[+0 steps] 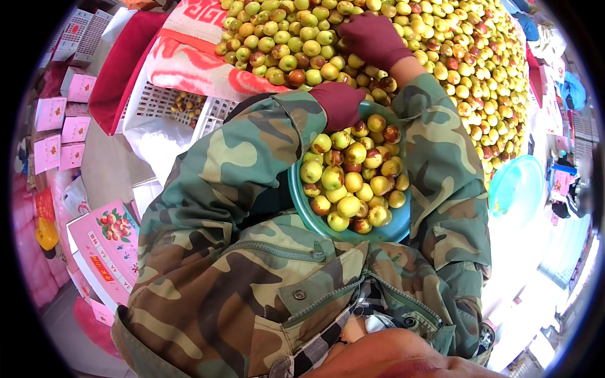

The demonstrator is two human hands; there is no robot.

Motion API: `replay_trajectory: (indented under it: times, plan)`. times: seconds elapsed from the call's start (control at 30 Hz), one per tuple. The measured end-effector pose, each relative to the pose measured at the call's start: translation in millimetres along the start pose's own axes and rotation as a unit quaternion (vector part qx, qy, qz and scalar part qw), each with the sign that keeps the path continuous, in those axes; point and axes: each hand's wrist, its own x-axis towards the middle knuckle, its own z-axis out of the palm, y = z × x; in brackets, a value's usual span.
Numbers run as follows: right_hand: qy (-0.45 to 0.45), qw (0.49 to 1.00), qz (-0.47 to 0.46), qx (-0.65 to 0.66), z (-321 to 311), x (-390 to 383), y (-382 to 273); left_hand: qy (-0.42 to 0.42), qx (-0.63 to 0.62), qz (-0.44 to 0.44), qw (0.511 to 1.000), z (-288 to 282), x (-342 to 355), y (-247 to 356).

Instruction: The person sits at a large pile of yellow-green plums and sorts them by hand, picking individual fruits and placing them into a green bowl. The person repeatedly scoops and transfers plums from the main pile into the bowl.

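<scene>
A large heap of yellow-green jujubes [485,82] with reddish-brown patches spreads out in front of me. My right hand [373,39], in a maroon glove, reaches onto the heap with its fingers curled down among the fruit. Closer to me, my left hand [340,104], gloved the same, is bent at the heap's near edge, just above the basin's far rim. Its fingers are curled, and what they hold is hidden. Between my forearms a teal basin [299,205] sits against my lap, holding many jujubes [354,183].
A red-and-white patterned cloth [195,66] borders the heap on the left. Beneath it, a white plastic crate [142,104] holds some small brownish fruit. Pink printed boxes [104,246] are stacked at far left. Right of my arm is another turquoise basin [518,186].
</scene>
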Motion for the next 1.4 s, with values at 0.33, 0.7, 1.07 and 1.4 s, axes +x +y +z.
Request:
replay_trajectory:
  times: [0.33,0.7,1.07,1.4]
  plan:
    - [0.098,0.981,0.156,0.055,-3,-73,60,0.013,0.009,-0.003,1.0,6,5,-2]
    - [-0.18,0.769,0.128,0.6,-65,-105,12,-0.005,0.008,-0.022,1.0,7,9,-1]
    - [-0.029,0.939,-0.14,0.312,6,-16,-31,0.014,0.01,0.01,1.0,11,9,-4]
    - [0.025,0.996,-0.029,0.075,15,-57,54,0.015,0.018,0.008,1.0,6,3,2]
